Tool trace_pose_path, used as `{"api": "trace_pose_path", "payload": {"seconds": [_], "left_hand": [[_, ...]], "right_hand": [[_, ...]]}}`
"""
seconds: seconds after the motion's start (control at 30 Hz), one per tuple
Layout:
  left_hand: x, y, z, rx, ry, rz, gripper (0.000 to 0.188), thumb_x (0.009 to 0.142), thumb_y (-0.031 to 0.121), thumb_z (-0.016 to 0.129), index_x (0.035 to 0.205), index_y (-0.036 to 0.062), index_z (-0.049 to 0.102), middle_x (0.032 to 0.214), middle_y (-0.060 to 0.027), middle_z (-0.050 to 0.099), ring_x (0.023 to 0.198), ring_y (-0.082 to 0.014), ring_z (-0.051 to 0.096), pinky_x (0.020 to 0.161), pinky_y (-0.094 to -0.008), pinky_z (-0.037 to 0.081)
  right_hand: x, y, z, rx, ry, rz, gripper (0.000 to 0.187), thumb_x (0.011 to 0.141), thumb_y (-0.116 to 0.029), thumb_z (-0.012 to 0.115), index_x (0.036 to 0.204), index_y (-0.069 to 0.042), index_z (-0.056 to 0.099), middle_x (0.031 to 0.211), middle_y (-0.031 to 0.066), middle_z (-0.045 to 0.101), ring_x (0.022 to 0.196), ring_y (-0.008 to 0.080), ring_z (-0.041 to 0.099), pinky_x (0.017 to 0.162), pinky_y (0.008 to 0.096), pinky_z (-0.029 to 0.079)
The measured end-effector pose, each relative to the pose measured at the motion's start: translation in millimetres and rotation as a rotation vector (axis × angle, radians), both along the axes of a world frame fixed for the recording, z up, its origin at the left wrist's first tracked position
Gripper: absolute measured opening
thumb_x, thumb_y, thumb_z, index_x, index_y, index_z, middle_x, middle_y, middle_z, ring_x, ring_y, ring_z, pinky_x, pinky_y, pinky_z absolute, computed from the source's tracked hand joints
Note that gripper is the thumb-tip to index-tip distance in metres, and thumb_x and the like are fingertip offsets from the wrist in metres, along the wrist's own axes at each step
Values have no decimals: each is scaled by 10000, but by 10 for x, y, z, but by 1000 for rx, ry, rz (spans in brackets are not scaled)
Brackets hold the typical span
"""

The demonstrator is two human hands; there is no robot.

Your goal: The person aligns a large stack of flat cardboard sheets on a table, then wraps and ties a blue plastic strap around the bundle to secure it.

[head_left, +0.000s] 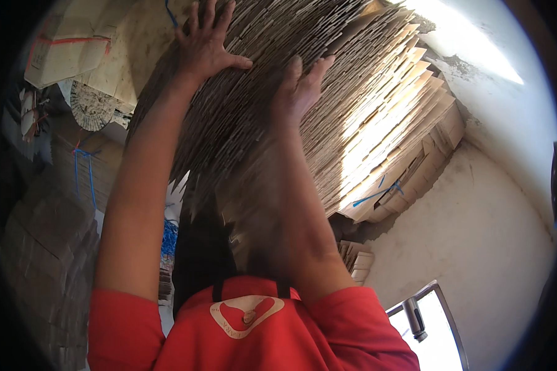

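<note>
A large pile of thin brown cardboard sheets, stood edge-up (346, 108), fills the upper centre of the frame. Over its upper left, the left hand (205, 57) is wide, fingers spread; the right hand (298, 96), near upper centre, has thumb and fingers apart. Firm contact cannot be told. Thin blue plastic string (377, 195) crosses cardboard at centre right.

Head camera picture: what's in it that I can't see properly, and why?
In the head view:
The cardboard stack: its far end is cut off by the upper edge.
The left hand: its palm is hidden by the back of the hand.
The right hand: some fingers are hidden by the hand itself.
The person's feet: hidden, seemingly by the stack.
The grey pile at left: blurred and dim.
</note>
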State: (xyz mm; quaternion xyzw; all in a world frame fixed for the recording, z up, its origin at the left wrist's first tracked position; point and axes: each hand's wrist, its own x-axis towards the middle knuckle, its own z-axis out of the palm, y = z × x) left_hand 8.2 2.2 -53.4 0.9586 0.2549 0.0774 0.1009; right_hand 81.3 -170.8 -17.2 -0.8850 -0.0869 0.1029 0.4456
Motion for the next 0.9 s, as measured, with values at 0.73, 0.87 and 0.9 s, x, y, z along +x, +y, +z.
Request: {"api": "trace_pose_path", "payload": {"seconds": [0.73,0.87,0.9], "left_hand": [[126,-12,193,-46,117,38,1284,516,634,808,1548,252,146,1615,-113,103,1468,-426,101,1030,-706,245],[120,-22,301,-14,250,61,1310,506,650,798,1549,202,144,1609,-143,117,1470,-415,116,1053,-669,250],[139,-32,320,-15,247,58,1309,505,654,796,1549,201,149,1609,-144,121,1471,-414,117,1052,-671,251]], "right_hand": [[-33,208,-46,-386,165,307,799,908,-214,542,1501,42,72,1310,322,449,1110,452,561,900,437,497],[97,-45,378,-331,332,340,744,893,-191,585,1472,61,192,1242,299,540,1085,424,589,883,430,500],[78,-98,393,-314,334,330,726,888,-180,595,1462,66,225,1220,291,563,1076,418,596,877,428,502]]}}
